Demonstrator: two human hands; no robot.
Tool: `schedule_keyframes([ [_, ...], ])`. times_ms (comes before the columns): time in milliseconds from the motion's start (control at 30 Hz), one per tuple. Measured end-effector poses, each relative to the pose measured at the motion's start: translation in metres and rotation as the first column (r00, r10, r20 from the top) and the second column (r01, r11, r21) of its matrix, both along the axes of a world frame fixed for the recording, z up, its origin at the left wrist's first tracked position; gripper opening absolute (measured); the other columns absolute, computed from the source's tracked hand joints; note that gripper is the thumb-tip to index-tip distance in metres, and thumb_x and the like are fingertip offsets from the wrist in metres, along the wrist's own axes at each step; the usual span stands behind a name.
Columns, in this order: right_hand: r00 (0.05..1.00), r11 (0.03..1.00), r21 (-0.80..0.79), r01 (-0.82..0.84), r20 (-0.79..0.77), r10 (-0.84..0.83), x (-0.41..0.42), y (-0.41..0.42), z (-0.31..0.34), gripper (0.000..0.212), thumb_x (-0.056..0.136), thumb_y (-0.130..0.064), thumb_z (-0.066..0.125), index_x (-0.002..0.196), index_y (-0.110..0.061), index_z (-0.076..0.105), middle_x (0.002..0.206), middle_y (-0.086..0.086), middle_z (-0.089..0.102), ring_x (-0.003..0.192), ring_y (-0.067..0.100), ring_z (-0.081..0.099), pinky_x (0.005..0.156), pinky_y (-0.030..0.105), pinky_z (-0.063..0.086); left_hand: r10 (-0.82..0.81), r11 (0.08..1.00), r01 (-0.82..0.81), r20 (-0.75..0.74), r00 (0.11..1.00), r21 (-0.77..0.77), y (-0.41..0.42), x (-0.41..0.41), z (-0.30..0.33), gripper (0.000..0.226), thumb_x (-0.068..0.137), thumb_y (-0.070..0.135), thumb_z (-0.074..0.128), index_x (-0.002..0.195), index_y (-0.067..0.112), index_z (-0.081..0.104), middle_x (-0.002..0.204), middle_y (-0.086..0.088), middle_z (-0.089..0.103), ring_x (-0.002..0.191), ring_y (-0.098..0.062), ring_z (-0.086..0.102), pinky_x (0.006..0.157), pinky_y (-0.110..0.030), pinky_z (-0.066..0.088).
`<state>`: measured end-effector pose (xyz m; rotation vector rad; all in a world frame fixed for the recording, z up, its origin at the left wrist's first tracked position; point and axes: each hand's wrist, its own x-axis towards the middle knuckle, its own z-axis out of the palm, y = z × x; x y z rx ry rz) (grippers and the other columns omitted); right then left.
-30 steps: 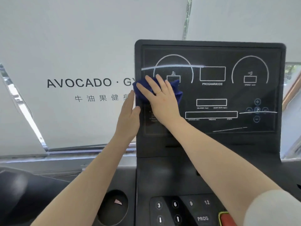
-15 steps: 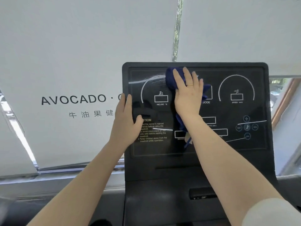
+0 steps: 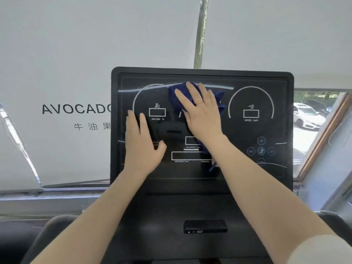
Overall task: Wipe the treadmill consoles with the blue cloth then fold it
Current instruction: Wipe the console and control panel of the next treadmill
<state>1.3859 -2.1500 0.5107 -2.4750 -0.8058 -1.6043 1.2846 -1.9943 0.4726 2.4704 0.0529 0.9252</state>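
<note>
Both flat: right hand (image 3: 202, 113) presses blue cloth (image 3: 178, 98) on console (image 3: 266, 168); left hand (image 3: 142, 147) empty.

White wall banner (image 3: 57, 54) lettered AVOCADO (image 3: 76, 109) with Chinese characters beneath, vertical gap between the banner panels (image 3: 200, 31), window at the right edge with a wooden frame (image 3: 323, 138), white car (image 3: 307, 116) parked outside, greenery beyond

wall: white banner (image 3: 57, 73) lettered AVOCADO | window (image 3: 312, 119): right, daylight, parked white car (image 3: 306, 117) outside
</note>
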Motion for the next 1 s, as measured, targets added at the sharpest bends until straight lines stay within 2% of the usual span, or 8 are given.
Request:
schedule_keyframes([
  [67,0.999,0.997,0.069,0.026,-0.023,-0.024,0.010,-0.031,0.006,0.051,0.085,-0.014,0.053,0.135,-0.018,0.049,0.140,0.017,0.046,0.126,0.043,0.042,0.104,0.052,0.031,-0.040,0.998,0.040,-0.001,0.999,0.045,-0.020,-0.002,-0.007,0.088,0.083,0.025,0.062,0.147,0.003,0.007,0.155,-0.019,-0.011,0.143,-0.031,-0.009,0.112,-0.032,-0.003],
  [267,0.990,0.951,0.280,0.127,-0.102,-0.103,0.029,-0.152,0.011,0.046,0.092,-0.014,0.044,0.138,-0.014,0.046,0.143,0.022,0.041,0.126,0.049,0.038,0.104,0.056,0.029,-0.077,0.991,0.079,-0.026,0.997,0.109,-0.065,-0.011,-0.032,0.084,0.082,0.025,0.063,0.147,0.002,0.013,0.155,-0.017,-0.008,0.143,-0.031,-0.006,0.113,-0.034,0.001],
  [400,0.991,0.941,0.321,0.108,-0.111,-0.076,0.022,-0.199,-0.012,0.044,0.093,-0.012,0.043,0.137,-0.014,0.047,0.143,0.021,0.040,0.129,0.048,0.034,0.109,0.053,0.026,-0.043,0.990,0.049,-0.048,0.998,0.134,-0.082,-0.024,-0.055,0.079,0.077,0.033,0.056,0.143,-0.001,0.027,0.153,-0.023,0.008,0.141,-0.038,0.012,0.112,-0.040,0.012],
  [533,0.991,0.969,0.246,-0.001,-0.129,0.034,-0.001,-0.201,-0.055,0.042,0.092,-0.009,0.047,0.134,-0.014,0.050,0.143,0.019,0.041,0.129,0.048,0.033,0.108,0.047,0.023,-0.019,0.986,0.032,-0.081,0.997,0.163,-0.097,-0.045,-0.085,0.073,0.078,0.038,0.053,0.138,-0.001,0.036,0.148,-0.027,0.023,0.133,-0.042,0.029,0.106,-0.045,0.024],
  [633,0.978,0.980,0.163,-0.117,-0.153,0.143,-0.023,-0.202,-0.091,0.041,0.092,-0.010,0.046,0.132,-0.016,0.050,0.142,0.017,0.042,0.129,0.046,0.032,0.107,0.050,0.023,-0.033,0.980,0.057,-0.126,0.991,0.192,-0.103,-0.062,-0.103,0.067,0.082,0.039,0.043,0.137,0.002,0.038,0.146,-0.024,0.030,0.131,-0.038,0.034,0.105,-0.045,0.030],
  [733,0.952,0.974,0.092,-0.205,-0.213,0.221,-0.045,-0.206,-0.125,0.042,0.090,-0.011,0.044,0.131,-0.020,0.045,0.142,0.015,0.043,0.132,0.039,0.025,0.107,0.051,0.020,-0.049,0.980,0.081,-0.175,0.983,0.184,-0.112,-0.074,-0.112,0.065,0.083,0.037,0.041,0.137,0.002,0.039,0.147,-0.020,0.033,0.128,-0.036,0.040,0.104,-0.043,0.030],
  [900,0.880,0.956,0.031,-0.290,-0.384,0.279,-0.083,-0.218,-0.176,0.046,0.088,-0.009,0.038,0.132,-0.020,0.043,0.142,0.014,0.043,0.136,0.036,0.020,0.113,0.041,0.007,-0.033,0.976,0.090,-0.269,0.963,0.200,-0.127,-0.087,-0.125,0.069,0.082,0.040,0.033,0.138,0.000,0.038,0.147,-0.019,0.034,0.135,-0.037,0.033,0.108,-0.043,0.020],
  [1000,0.874,0.957,0.071,-0.281,-0.392,0.286,-0.092,-0.217,-0.180,0.046,0.086,-0.003,0.039,0.129,-0.018,0.044,0.137,0.016,0.048,0.133,0.035,0.024,0.114,0.035,0.006,-0.022,0.972,0.089,-0.292,0.956,0.218,-0.129,-0.089,-0.128,0.065,0.083,0.036,0.034,0.134,-0.002,0.043,0.143,-0.021,0.039,0.131,-0.040,0.038,0.106,-0.047,0.029],
])
